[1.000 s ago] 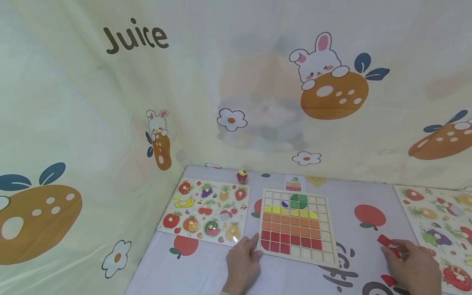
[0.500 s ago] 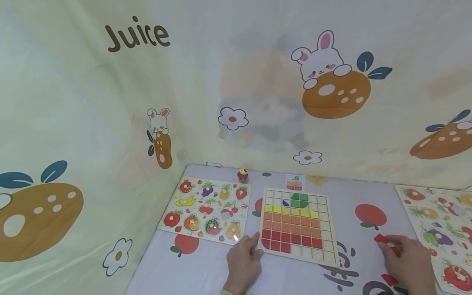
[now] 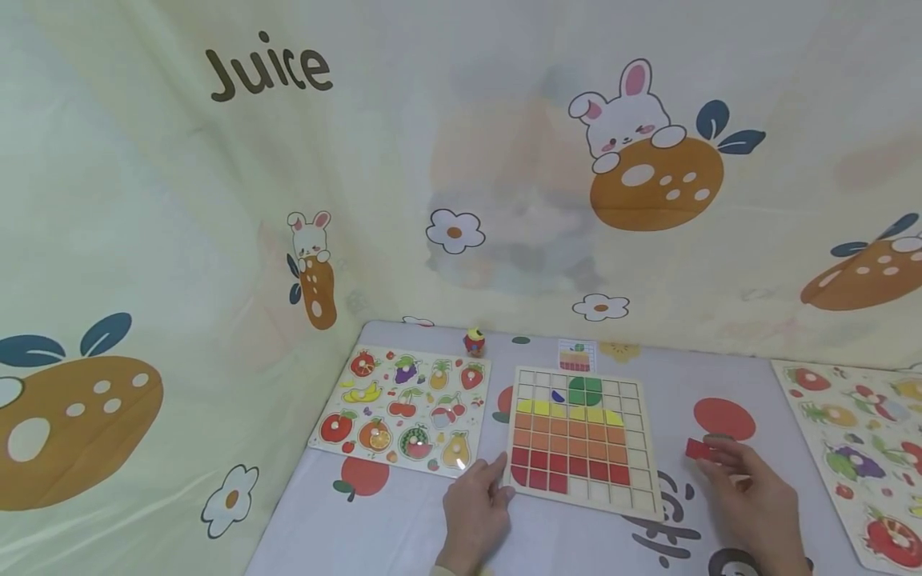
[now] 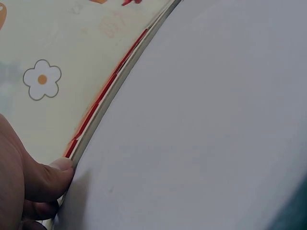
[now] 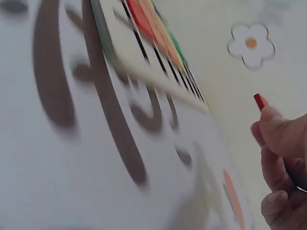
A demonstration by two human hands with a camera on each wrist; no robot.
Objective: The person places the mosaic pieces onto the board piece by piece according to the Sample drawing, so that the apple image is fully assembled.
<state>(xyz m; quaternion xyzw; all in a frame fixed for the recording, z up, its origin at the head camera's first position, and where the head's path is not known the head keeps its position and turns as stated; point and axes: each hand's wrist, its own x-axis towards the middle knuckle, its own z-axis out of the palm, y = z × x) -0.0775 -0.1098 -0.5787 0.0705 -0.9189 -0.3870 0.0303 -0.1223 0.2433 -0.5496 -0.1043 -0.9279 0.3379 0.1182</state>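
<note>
A wooden grid board [image 3: 643, 460] lies in the middle of the table, partly filled with red, orange, yellow, green and blue tiles. My left hand [image 3: 475, 508] holds the board's near left corner, thumb at the front edge and index finger along the side. In the left wrist view, the thumb [image 4: 50, 178] presses that edge. To the right of the board, my right hand [image 3: 756, 496] pinches a red tile [image 3: 699, 450] above the cloth. The right wrist view shows this tile [image 5: 259, 101] edge-on between thumb and fingertip. Bare cells are visible in the board's front row and right columns.
A fruit puzzle [image 3: 317, 442] lies left of the board, and another fruit puzzle [image 3: 852, 516] is at the far right. Behind stand a small parrot figure [image 3: 474, 342] and a picture card [image 3: 577, 357]. Printed cloth walls [image 3: 519, 264] enclose the back and left.
My right hand has moved left and away from me, toward the board, carrying the red tile. A second red piece seen in that hand earlier is now hidden. My left hand stays put.
</note>
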